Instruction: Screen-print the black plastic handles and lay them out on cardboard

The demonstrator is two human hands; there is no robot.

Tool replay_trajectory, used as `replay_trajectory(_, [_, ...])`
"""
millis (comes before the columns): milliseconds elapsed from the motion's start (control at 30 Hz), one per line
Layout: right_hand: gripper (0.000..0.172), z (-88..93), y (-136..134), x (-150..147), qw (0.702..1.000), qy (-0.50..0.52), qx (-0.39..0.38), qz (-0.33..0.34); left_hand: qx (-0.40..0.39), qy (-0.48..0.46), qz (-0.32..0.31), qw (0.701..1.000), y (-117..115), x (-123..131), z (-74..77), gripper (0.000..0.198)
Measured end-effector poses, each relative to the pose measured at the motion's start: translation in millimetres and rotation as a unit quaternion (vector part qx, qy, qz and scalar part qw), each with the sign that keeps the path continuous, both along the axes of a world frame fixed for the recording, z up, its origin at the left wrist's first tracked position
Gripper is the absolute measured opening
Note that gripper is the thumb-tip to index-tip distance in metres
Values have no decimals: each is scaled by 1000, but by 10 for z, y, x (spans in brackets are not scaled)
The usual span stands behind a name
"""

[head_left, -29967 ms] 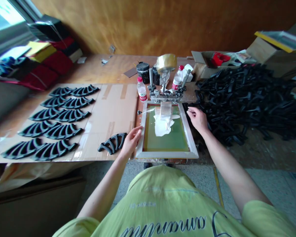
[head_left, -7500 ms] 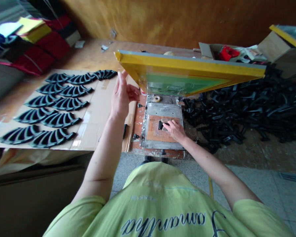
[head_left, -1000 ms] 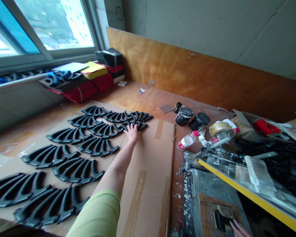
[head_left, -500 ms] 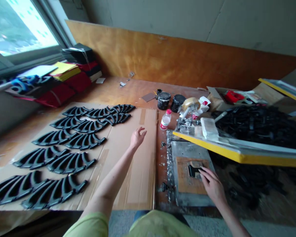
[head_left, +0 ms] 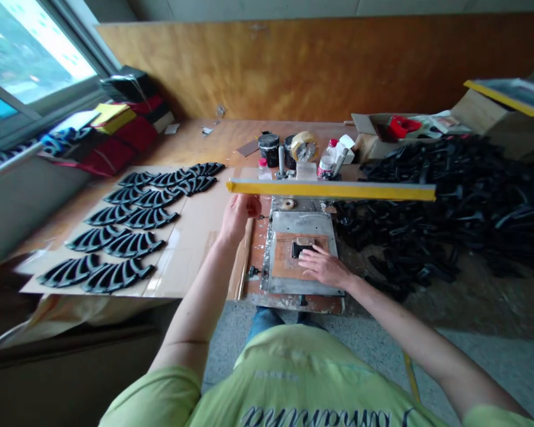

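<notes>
My right hand [head_left: 324, 268] lies flat, fingers stretched, on the brown pad of the metal print base [head_left: 279, 279], touching a small black part [head_left: 299, 248] seated there. My left hand [head_left: 237, 214] is raised at the left end of the yellow-edged screen frame [head_left: 333, 190], fingers curled by its corner; a grip on it cannot be made out. The frame hangs level above the base. Rows of black fan-shaped pieces [head_left: 129, 237] lie on cardboard [head_left: 196, 237] to the left.
A large heap of black parts [head_left: 445, 201] fills the table's right side. Ink pots [head_left: 269, 147], a tape roll [head_left: 303, 146] and small bottles stand behind the frame. Boxes sit at the far right, stacked coloured sheets [head_left: 124, 127] under the window at the far left.
My left hand came back from the cardboard to the frame's left corner. The frame has swung down to level. My right hand stays on the part on the pad.
</notes>
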State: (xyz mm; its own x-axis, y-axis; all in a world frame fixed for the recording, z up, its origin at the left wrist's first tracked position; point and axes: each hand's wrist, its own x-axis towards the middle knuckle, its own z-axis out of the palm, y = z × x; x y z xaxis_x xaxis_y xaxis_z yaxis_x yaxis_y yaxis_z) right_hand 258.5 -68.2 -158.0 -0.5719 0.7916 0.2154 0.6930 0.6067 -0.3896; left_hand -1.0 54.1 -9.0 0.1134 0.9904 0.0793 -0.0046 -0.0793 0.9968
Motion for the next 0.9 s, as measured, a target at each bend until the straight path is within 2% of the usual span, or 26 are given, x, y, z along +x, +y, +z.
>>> replay_trajectory(67, [19, 156, 51, 338, 992, 23, 24, -118, -33, -16, 12, 999, -224, -59, -90, 61])
replay_trajectory(167, [26, 389, 250, 741, 950, 45, 46, -305, -123, -6, -9, 992, -586, -184, -366, 60])
replay_trajectory(233, [25, 526, 412, 789, 935, 71, 58, -344, -186, 6, -21, 982, -784, -237, -642, 66])
replay_trajectory(300, [35, 644, 560, 635, 938, 85, 76, -327, -214, 16, -12, 977, -905, -248, -955, 79])
replay_trajectory(400, [59, 754, 741, 214, 967, 20, 92, -237, -220, 43, 13, 974, -950, -222, -1375, 85])
replay_trajectory(433, [59, 764, 787, 81, 972, -14, 87, -216, -220, 53, 19, 974, -941, -215, -1481, 83])
replay_trajectory(500, [47, 738, 845, -120, 977, -73, 58, -192, -219, 73, 23, 973, -913, -216, -1635, 78])
replay_trajectory(600, [19, 612, 791, -268, 975, -132, -3, -177, -214, 96, 10, 972, -877, -253, -1759, 69])
replay_trajectory(667, [9, 513, 636, -311, 974, -157, -19, -162, -207, 108, 1, 972, -869, -280, -1805, 65])
replay_trajectory(800, [23, 421, 208, -322, 982, -172, 2, -82, -198, 123, 4, 972, -877, -292, -1862, 63])
replay_trajectory(900, [23, 477, 83, -254, 987, -161, 1, -5, -198, 113, 6, 974, -885, -278, -1884, 63])
